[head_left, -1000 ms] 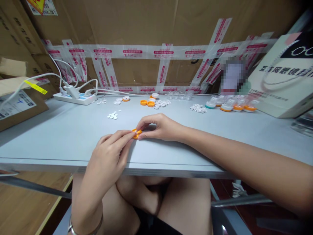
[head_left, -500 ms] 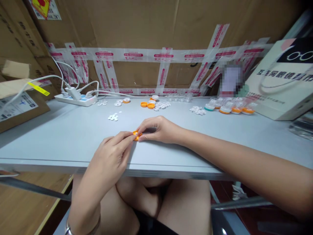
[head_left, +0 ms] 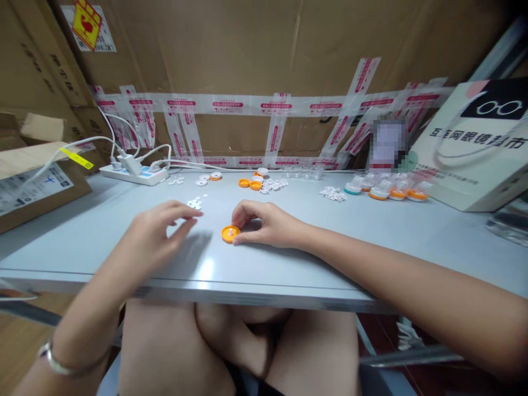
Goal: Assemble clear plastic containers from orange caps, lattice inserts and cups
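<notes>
An orange round cap (head_left: 226,235) lies on the grey table, open side up, with a small white part (head_left: 231,232) standing at its middle. My right hand (head_left: 264,223) grips the cap's right edge between thumb and fingers. Off to the left, my left hand (head_left: 165,228) hovers over the table with thumb and fingers apart and nothing between them. Just beyond its fingertips is a small pile of white discs (head_left: 194,203).
Orange caps (head_left: 244,182) and small white parts (head_left: 274,186) lie farther back. Another white pile (head_left: 333,193) and clear-topped pieces (head_left: 378,192) sit to the right, near a paper bag (head_left: 470,143). A power strip (head_left: 134,175) stands back left.
My left hand has let go of the orange cap and moved left, its fingers parting. My right hand still holds the cap, now more exposed. The view has tilted slightly up.
</notes>
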Available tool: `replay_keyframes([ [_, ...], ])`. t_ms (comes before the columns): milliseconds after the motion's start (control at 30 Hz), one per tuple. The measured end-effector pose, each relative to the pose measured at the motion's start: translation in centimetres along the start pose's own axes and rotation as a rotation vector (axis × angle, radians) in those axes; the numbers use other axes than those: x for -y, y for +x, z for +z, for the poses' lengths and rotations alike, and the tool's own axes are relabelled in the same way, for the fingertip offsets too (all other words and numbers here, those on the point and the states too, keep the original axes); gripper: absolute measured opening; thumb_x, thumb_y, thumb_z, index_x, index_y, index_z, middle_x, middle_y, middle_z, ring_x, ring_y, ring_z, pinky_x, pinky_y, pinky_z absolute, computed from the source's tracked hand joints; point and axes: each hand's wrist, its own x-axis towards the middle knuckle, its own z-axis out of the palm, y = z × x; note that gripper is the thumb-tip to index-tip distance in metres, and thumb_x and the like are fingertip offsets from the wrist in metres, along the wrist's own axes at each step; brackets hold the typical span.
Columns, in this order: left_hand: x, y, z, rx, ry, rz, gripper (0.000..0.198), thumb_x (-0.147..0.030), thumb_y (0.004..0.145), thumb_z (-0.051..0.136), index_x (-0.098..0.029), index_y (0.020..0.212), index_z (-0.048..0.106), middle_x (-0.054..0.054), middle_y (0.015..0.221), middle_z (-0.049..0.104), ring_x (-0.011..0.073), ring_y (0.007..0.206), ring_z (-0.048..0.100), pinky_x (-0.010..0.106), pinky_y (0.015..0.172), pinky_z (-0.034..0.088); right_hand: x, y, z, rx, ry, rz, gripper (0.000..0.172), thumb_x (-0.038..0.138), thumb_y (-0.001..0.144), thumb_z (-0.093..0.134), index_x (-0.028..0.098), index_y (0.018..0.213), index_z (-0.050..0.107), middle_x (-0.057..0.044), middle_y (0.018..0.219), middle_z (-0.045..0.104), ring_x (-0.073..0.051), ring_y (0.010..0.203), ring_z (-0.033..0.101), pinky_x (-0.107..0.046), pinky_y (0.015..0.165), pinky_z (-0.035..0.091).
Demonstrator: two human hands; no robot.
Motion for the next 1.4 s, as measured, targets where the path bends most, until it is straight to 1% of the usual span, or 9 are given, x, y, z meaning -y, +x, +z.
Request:
replay_keyframes([
  [167, 5.5, 4.0, -0.3, 0.178, 0.303, 0.037, 0.031, -0.029, 0.076, 0.042, -0.021, 0.083, 0.071, 0.009, 0.083, 0.071, 0.0243, 0.071, 0.064, 0.034, 0.066, 0.049, -0.1, 0.1, 0.0, 0.021, 0.004, 0.042, 0.032, 0.03, 0.069, 0.07, 0.017, 0.095, 0.057, -0.002, 0.086, 0.061, -0.013, 0.082, 0.059, -0.031, 0.084, 0.049],
  [333, 7.1, 4.7, 1.0, 0.247, 0.305, 0.07, 0.033, -0.029, 0.076, 0.042, -0.02, 0.081, 0.073, 0.01, 0.085, 0.071, 0.0268, 0.074, 0.064, 0.036, 0.069, 0.048, 0.1, 0.2, -0.1, 0.03, -0.003, 0.046, 0.03, 0.029, 0.069, 0.07, 0.015, 0.094, 0.06, -0.004, 0.087, 0.063, -0.013, 0.084, 0.06, -0.03, 0.083, 0.049],
  [500, 6.7, 4.1, 1.3, 0.262, 0.294, 0.104, 0.033, -0.03, 0.079, 0.041, -0.02, 0.083, 0.072, 0.01, 0.087, 0.069, 0.027, 0.077, 0.063, 0.036, 0.071, 0.046, 0.1, 0.2, 0.0, 0.032, -0.002, 0.042, 0.029, 0.029, 0.069, 0.069, 0.014, 0.093, 0.06, -0.004, 0.088, 0.063, -0.013, 0.083, 0.06, -0.029, 0.082, 0.05],
  [667, 6.1, 4.8, 1.4, 0.216, 0.301, 0.069, 0.03, -0.034, 0.077, 0.045, -0.021, 0.08, 0.072, 0.009, 0.082, 0.07, 0.0247, 0.073, 0.062, 0.032, 0.067, 0.045, 0.1, 0.2, -0.1, 0.032, -0.002, 0.042, 0.028, 0.029, 0.069, 0.07, 0.015, 0.092, 0.061, -0.003, 0.087, 0.064, -0.013, 0.083, 0.06, -0.03, 0.083, 0.05],
  [900, 5.8, 5.3, 1.9, 0.233, 0.276, 0.098, 0.031, -0.031, 0.075, 0.043, -0.02, 0.074, 0.071, 0.008, 0.081, 0.07, 0.0232, 0.073, 0.063, 0.03, 0.068, 0.045, 0.2, 0.2, -0.1, 0.034, -0.028, 0.035, 0.028, 0.028, 0.07, 0.069, 0.014, 0.094, 0.062, -0.005, 0.089, 0.064, -0.014, 0.084, 0.06, -0.029, 0.081, 0.05],
  [1000, 4.6, 5.0, 1.5, 0.177, 0.24, 0.071, 0.027, -0.03, 0.071, 0.046, -0.017, 0.07, 0.07, 0.009, 0.076, 0.069, 0.0229, 0.07, 0.062, 0.03, 0.067, 0.044, 0.2, 0.2, -0.1, 0.035, -0.045, 0.023, 0.03, 0.028, 0.071, 0.069, 0.012, 0.095, 0.063, -0.006, 0.09, 0.064, -0.014, 0.084, 0.06, -0.029, 0.08, 0.05],
  [1067, 3.2, 4.8, 1.1, 0.172, 0.12, 0.046, 0.023, -0.03, 0.069, 0.049, -0.017, 0.07, 0.069, 0.006, 0.073, 0.069, 0.0207, 0.069, 0.061, 0.028, 0.065, 0.045, 0.3, 0.2, -0.1, 0.035, -0.053, 0.018, 0.029, 0.027, 0.071, 0.069, 0.012, 0.096, 0.064, -0.006, 0.09, 0.064, -0.014, 0.083, 0.06, -0.029, 0.08, 0.05],
  [1233, -0.7, 4.4, 0.2, 0.467, -0.228, -0.023, 0.02, -0.033, 0.071, 0.055, -0.021, 0.072, 0.071, -0.002, 0.068, 0.07, 0.0142, 0.062, 0.058, 0.021, 0.055, 0.041, 0.6, 0.2, -0.2, 0.056, -0.1, -0.02, 0.026, 0.025, 0.073, 0.068, 0.012, 0.095, 0.065, -0.006, 0.088, 0.064, -0.015, 0.082, 0.059, -0.028, 0.078, 0.049],
  [1400, -0.9, 5.5, -0.1, 0.692, -0.22, -0.084, 0.021, -0.036, 0.07, 0.057, -0.02, 0.072, 0.071, -0.002, 0.067, 0.067, 0.0141, 0.063, 0.054, 0.02, 0.055, 0.038, 0.3, 0.2, -0.1, 0.041, -0.101, -0.033, 0.029, 0.026, 0.072, 0.069, 0.011, 0.096, 0.063, -0.005, 0.087, 0.065, -0.014, 0.081, 0.06, -0.028, 0.077, 0.049],
])
